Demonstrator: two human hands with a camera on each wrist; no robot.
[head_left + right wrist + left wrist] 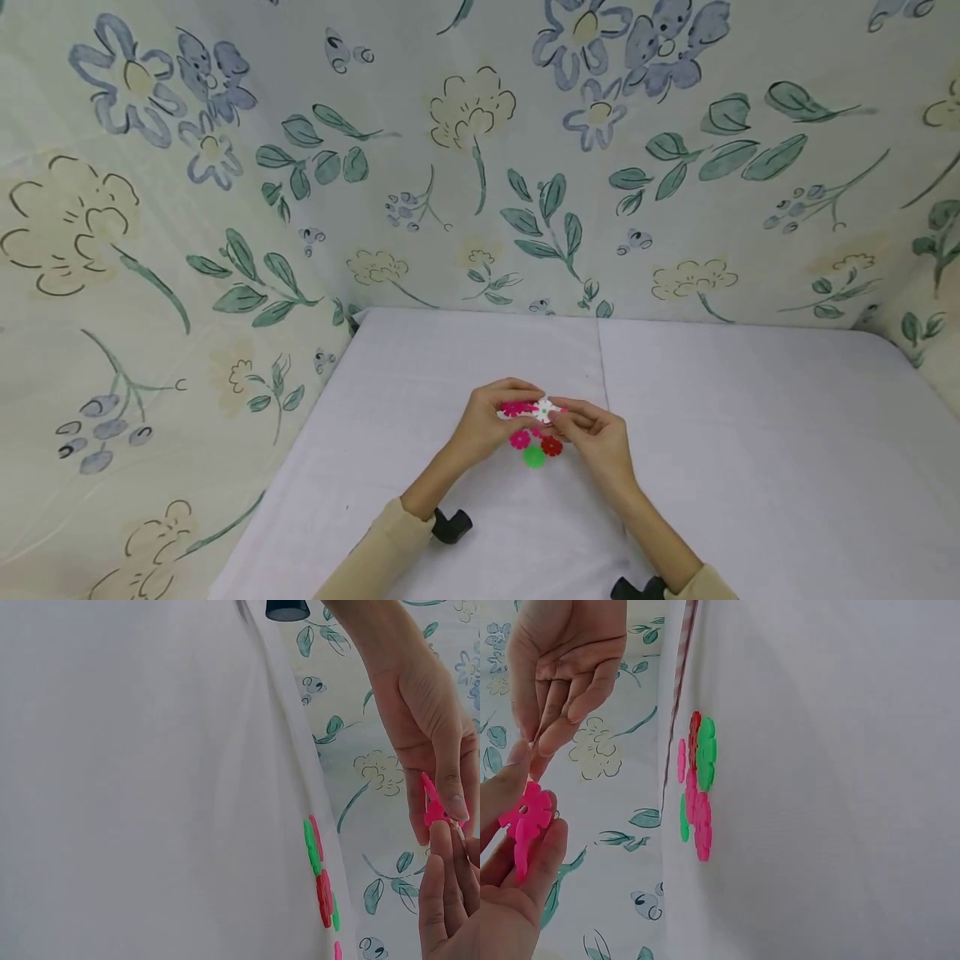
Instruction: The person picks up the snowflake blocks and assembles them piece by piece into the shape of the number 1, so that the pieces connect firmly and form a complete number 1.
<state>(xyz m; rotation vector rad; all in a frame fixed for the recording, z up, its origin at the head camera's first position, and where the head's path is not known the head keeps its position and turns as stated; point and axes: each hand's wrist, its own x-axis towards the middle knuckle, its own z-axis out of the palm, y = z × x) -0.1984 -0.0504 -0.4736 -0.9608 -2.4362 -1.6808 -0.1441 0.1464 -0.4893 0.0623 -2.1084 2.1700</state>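
My left hand [486,423] pinches pink flower-shaped plastic discs [514,409] between thumb and fingers, raised above the table. In the left wrist view the pink disc [531,814] shows a slotted edge, with another pink piece set at an angle to it. My right hand [602,435] holds a white flower-shaped disc [543,409] by its edge, right against the pink ones. Whether white and pink are joined is hidden by the fingertips. Below the hands lie loose discs: a pink one [520,439], a red one [552,446] and a green one [534,457].
The table [750,433] wears a white cloth with a fold line running front to back. Floral curtains [480,167] hang behind it and at the sides. On each wrist sits a black camera mount [452,527]. More discs, pink and green [684,817], lie in the small group.
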